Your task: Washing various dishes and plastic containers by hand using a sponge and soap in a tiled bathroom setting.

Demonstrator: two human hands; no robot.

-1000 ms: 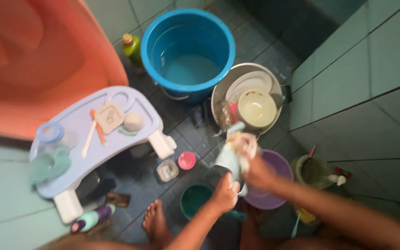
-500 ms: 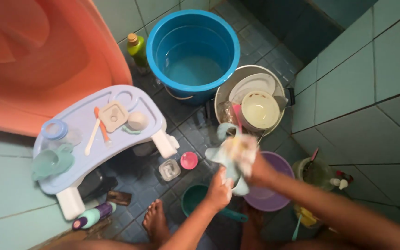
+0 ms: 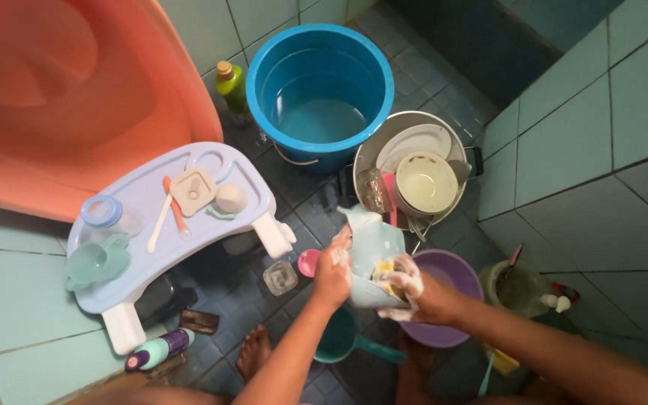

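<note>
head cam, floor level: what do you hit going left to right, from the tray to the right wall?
Lilac tray → clear square container → left hand → pale blue item → soapy right hand → purple bowl → greenish jar.

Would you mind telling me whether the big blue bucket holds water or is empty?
Partly full: the blue bucket shows a water surface well below its rim, with bare inner wall above it.

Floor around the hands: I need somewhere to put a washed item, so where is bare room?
Bare tiles lie between the lavender tray and the blue bucket, and beyond the metal basin, toward the dark corner. It is crowded around the left hand and right hand: pink lid, clear cup, teal dipper, purple bowl.
</note>
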